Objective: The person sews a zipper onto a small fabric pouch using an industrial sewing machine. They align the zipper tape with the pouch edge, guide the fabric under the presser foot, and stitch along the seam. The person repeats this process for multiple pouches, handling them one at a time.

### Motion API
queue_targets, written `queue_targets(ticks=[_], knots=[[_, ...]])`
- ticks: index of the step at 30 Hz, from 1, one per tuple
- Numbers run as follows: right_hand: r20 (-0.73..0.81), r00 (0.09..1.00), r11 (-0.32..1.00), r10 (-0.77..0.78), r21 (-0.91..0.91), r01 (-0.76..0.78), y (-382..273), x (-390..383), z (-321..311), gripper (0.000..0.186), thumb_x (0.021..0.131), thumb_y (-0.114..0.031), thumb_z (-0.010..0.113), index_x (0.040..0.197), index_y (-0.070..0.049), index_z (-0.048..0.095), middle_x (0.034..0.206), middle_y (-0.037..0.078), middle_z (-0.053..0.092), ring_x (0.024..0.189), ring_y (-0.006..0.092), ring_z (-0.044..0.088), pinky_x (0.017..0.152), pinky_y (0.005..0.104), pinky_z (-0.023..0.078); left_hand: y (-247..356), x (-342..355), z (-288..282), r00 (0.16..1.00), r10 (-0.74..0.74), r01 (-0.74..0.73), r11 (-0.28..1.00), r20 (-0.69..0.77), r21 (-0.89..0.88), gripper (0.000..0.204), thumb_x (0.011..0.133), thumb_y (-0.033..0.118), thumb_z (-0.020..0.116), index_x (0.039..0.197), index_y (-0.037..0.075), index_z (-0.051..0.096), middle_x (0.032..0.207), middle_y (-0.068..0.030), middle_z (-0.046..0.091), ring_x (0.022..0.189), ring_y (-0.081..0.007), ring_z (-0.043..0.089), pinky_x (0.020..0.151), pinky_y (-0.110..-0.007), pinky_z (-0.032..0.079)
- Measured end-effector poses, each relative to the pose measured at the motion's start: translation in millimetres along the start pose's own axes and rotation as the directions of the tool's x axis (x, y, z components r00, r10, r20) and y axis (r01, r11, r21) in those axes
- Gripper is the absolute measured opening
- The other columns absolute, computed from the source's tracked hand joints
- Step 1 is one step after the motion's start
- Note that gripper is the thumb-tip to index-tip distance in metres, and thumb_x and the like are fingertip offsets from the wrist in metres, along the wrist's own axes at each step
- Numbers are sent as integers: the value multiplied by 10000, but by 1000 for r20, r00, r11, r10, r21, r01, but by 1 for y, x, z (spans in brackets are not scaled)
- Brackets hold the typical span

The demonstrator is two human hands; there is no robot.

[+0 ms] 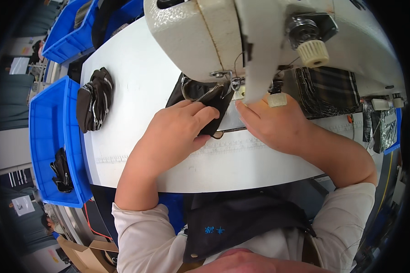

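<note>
A dark cloth piece with a metal zipper (212,92), like a small pouch, lies on the white table under the sewing machine (198,38). My left hand (175,129) is closed on this piece, its fingers curled over the cloth and the thumb at the near edge. Beside the needle area, my right hand (278,123) rests low with its fingers drawn together, the tips close to the metal plate. The machine body covers part of that hand, and whatever its fingers hold cannot be made out.
A stack of dark zippered pieces (94,100) stands on the table's left side. Beyond it, a blue bin (73,141) holds a dark bundle (61,170). Folded plaid cloth (328,91) lies right of the machine. Another blue bin (68,38) sits at the far left.
</note>
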State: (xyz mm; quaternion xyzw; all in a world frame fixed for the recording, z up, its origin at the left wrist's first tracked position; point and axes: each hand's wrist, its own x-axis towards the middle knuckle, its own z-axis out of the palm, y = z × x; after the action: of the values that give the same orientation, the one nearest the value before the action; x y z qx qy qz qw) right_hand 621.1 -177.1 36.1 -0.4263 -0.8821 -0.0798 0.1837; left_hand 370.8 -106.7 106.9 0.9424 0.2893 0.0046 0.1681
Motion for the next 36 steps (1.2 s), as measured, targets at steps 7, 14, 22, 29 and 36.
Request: queue_targets(ticks=[7,14,22,29,36], knots=[[-114,989,995,-96,-31,93,-8,3,1,273,833,-148,737,1077,-27,736,717,10,597,649,177,619,561,326,469,6,9,17,986,78,-112,965,-144,-238,268,745,55,792,1003,74,723,892,-80,725,791,-294,712,684,-379,576],[-95,971,975,-218,-56,213,-10,2,2,144,759,-149,711,860,-46,703,701,13,580,609,161,583,549,321,444,6,23,21,917,221,-277,952,-331,-132,202,821,108,781,1017,85,736,1018,-55,714,962,-276,681,809,-383,559],[-112,968,972,-224,-94,215,-13,0,9,106,738,-102,721,803,-33,674,660,18,536,567,163,548,498,321,403,10,30,38,923,163,-95,974,-348,206,342,823,159,774,1152,67,755,1198,-21,689,1156,-237,609,977,-363,494],[-86,972,968,-219,-142,205,-20,-3,7,78,765,-73,741,767,-27,678,616,19,524,543,165,538,464,326,365,15,28,43,924,133,-53,973,-358,224,362,849,166,774,1202,87,758,1217,-10,713,1125,-238,657,960,-386,518],[-72,974,969,-214,-143,202,-19,-1,0,57,816,-49,735,828,-1,708,630,28,544,550,170,563,473,322,384,12,29,44,929,118,-43,976,-350,215,388,850,170,770,1230,94,758,1217,-21,723,1135,-237,660,988,-381,512]])
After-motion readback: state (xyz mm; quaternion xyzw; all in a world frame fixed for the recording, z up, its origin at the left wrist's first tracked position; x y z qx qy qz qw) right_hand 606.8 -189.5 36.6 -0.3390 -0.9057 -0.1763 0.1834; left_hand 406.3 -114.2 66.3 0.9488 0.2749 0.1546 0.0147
